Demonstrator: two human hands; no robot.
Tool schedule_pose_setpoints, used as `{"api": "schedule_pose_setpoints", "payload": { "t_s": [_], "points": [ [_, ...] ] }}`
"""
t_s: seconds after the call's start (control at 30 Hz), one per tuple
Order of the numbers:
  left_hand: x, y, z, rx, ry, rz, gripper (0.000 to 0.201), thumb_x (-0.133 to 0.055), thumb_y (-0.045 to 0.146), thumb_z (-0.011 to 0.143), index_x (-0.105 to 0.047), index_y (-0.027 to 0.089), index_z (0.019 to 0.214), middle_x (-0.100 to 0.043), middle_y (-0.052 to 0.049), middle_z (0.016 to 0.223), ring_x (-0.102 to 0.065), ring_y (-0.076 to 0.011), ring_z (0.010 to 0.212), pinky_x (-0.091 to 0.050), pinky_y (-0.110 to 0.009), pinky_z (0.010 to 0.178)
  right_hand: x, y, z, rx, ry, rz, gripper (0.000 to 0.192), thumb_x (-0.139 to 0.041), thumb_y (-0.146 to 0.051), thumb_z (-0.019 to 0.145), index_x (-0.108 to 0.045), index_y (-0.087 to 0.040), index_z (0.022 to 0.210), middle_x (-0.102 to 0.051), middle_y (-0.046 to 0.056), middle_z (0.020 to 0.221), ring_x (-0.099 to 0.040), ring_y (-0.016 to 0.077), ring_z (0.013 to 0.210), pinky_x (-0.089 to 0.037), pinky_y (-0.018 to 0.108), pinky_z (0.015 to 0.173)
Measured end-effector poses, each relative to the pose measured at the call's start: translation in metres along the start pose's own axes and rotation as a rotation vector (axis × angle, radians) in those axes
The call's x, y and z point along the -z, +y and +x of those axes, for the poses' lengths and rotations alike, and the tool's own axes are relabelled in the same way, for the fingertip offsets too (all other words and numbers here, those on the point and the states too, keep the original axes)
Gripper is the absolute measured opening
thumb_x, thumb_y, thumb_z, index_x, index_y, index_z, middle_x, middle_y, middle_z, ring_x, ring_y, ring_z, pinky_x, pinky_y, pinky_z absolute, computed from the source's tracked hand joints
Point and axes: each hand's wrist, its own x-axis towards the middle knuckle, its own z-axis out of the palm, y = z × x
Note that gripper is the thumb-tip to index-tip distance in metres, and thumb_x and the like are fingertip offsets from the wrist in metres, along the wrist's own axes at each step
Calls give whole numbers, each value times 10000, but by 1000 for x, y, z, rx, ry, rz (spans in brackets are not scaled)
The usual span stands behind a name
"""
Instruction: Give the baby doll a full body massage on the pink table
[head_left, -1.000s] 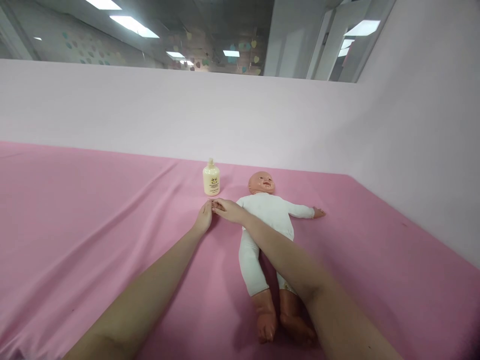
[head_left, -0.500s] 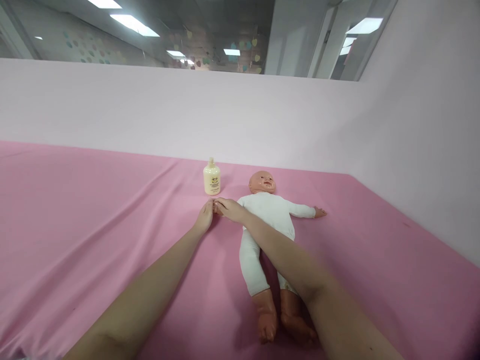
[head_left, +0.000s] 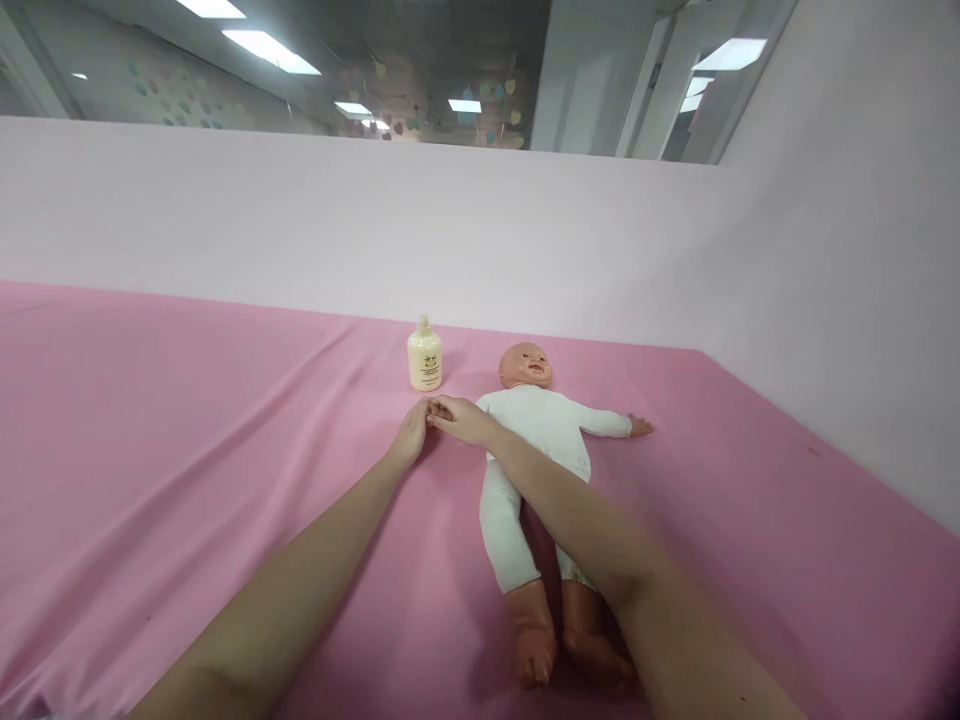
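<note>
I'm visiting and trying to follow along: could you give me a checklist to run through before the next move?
1. Bottle upright: ok, it stands on the cloth.
2. Bottle clear of the hands: ok, a gap shows between it and the left hand and right hand.
3. Doll on its back: ok.
4. Grip secure: cannot tell; the hands meet beside the doll and hide what is between them.
5. Right forearm off the doll: cannot tell; it crosses in front.
6. Cloth smooth: not ok, creases run along its left side.
</note>
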Motion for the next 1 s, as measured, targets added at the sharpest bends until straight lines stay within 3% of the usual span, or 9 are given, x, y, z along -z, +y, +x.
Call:
{"api": "schedule_pose_setpoints", "payload": {
  "t_s": [0.23, 0.47, 0.63, 0.77, 0.9, 1.0],
  "points": [
    [0, -3, 0, 39, -15, -93, 463, -522, 616, 914, -644, 170, 906, -706, -47, 850, -643, -177, 762, -483, -293, 696, 3, -7, -2, 19, 24, 57, 155, -569, -280, 948, -635, -181, 1048, -694, 41, 955, -619, 175, 867, -480, 311, 827],
    [-1, -2, 0, 60, -12, -126, 531, -610, 697, 832, -634, 176, 935, -700, -33, 830, -650, -169, 757, -499, -291, 706, 5, -7, -2, 15, 24, 69, 177, -466, -269, 979, -616, -186, 934, -653, 11, 840, -565, 155, 770, -451, 273, 734],
    [-3, 0, -2, 56, -27, -103, 510, -735, 639, 754, -603, 183, 942, -658, -5, 814, -639, -163, 769, -516, -307, 757, 4, -6, -1, -26, 63, 92, 250, -412, -267, 991, -559, -199, 800, -603, -8, 759, -526, 141, 712, -431, 258, 695],
    [-3, 3, -3, 47, -19, -72, 476, -752, 596, 755, -611, 180, 938, -650, -6, 815, -623, -159, 767, -508, -307, 772, 7, -12, -2, -49, 121, 116, 215, -447, -212, 958, -593, -189, 801, -625, 6, 779, -558, 152, 782, -463, 287, 793],
    [-4, 7, -4, 38, 33, -6, 439, -723, 595, 782, -643, 186, 918, -683, -45, 885, -627, -188, 849, -506, -325, 822, 32, -32, -6, -66, 176, 223, 161, -512, -215, 937, -666, -171, 933, -697, 60, 989, -634, 180, 969, -483, 351, 936],
    [-5, 9, -5, 65, 86, 27, 415, -719, 589, 789, -650, 195, 897, -682, -47, 858, -617, -201, 838, -510, -336, 805, 69, -70, -23, -11, 223, 333, 172, -550, -271, 946, -681, -171, 997, -702, 72, 1036, -657, 182, 992, -503, 371, 967]
  ]
}}
